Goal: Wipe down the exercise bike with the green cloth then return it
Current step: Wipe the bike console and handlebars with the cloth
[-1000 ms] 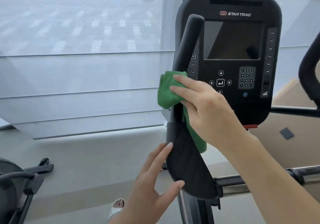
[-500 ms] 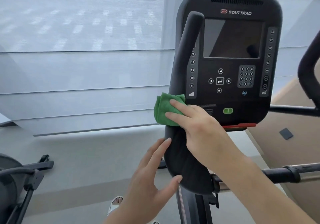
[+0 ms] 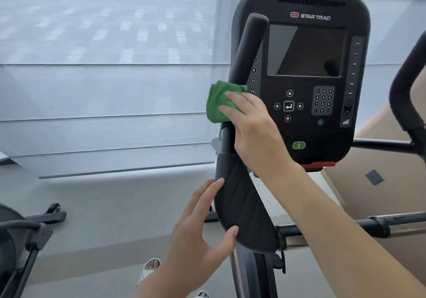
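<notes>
Closest to the camera, the left hand [image 3: 198, 235] is spread open with fingers and thumb cupping the lower edge of the pad [image 3: 242, 207], a wide, curved black piece with a matte, slightly textured look. It isn't gripping anything. My guess is it's there to brace the bar so it doesn't wobble while the other side does the rubbing.

A bit further up, the right hand [image 3: 253, 131] has the cloth [image 3: 217, 102] bunched against the handlebar [image 3: 247, 50], fingers pressing it on from the front, palm wrapping round the bar. The cloth is bright green, soft and fuzzy, looks like microfibre, wadded into a lump rather than folded flat. It sits just above the joint where the round bar meets the pad. Wrapping it like that makes sense for a round tube, since you cover more of it per stroke.

Behind that is the console [image 3: 304, 122], a rounded black plastic slab with a glossy dark screen, keypad and a green button low down. It's just beside the cloth, so probably next on the list.

Farthest back, pale window blinds [image 3: 103, 67], with grey floor [image 3: 115, 205] below them. The wipe looks mid-way; returning the cloth is not yet done.
</notes>
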